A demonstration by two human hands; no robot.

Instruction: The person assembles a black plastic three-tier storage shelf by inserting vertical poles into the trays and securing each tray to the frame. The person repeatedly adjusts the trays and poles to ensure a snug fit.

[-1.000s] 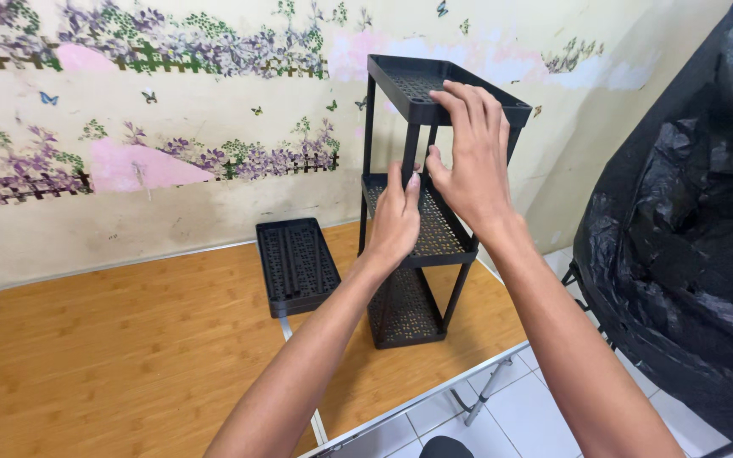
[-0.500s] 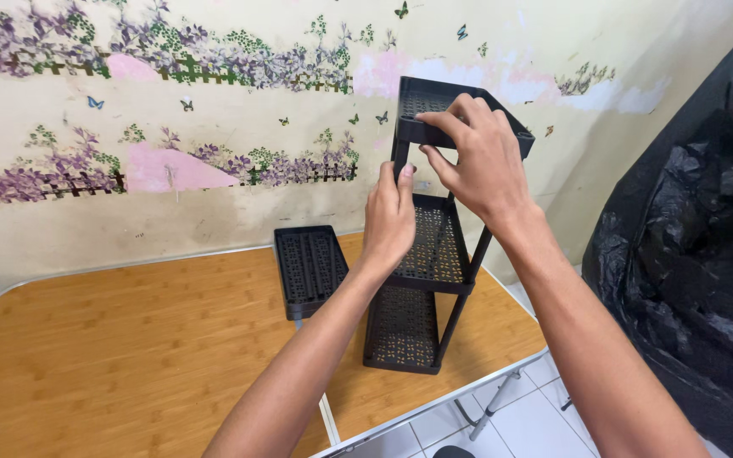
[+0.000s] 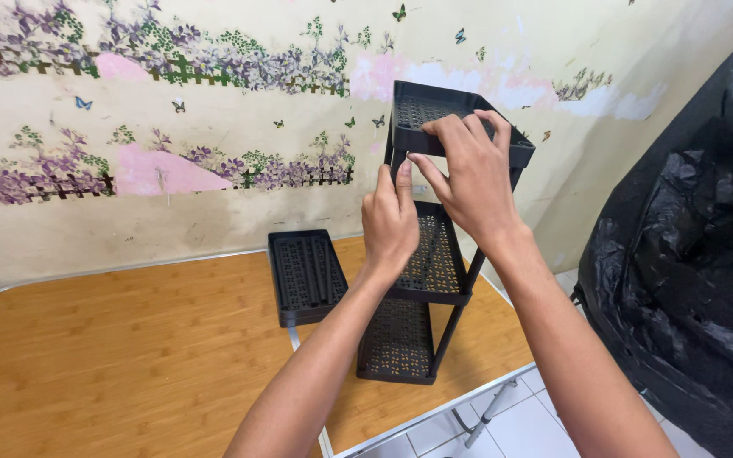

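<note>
1. Left hand (image 3: 389, 225) – raised, fingers wrapped around a front post of the black three-tier rack (image 3: 422, 280).
2. Right hand (image 3: 467, 174) – fingers curled, gripping the top shelf's front rim.
3. Rack stands upright on the wooden table (image 3: 129, 339), just beside a loose black tray (image 3: 305, 276).

No packages, labels, signs or screens are showing anywhere on the wooden table (image 3: 129, 356) or around it.

Head view. A black three-tier perforated rack (image 3: 422, 280) stands on a wooden folding table (image 3: 129, 339) against a flower-patterned wall (image 3: 171, 110). The left hand (image 3: 390, 225) grips a front upright post — fingers closed around it. The right hand (image 3: 468, 174) grasps the top tier's front rim. A loose black shelf tray (image 3: 305, 276) lies just beside the rack; black plastic sheeting (image 3: 689, 237) hangs at right.
</note>
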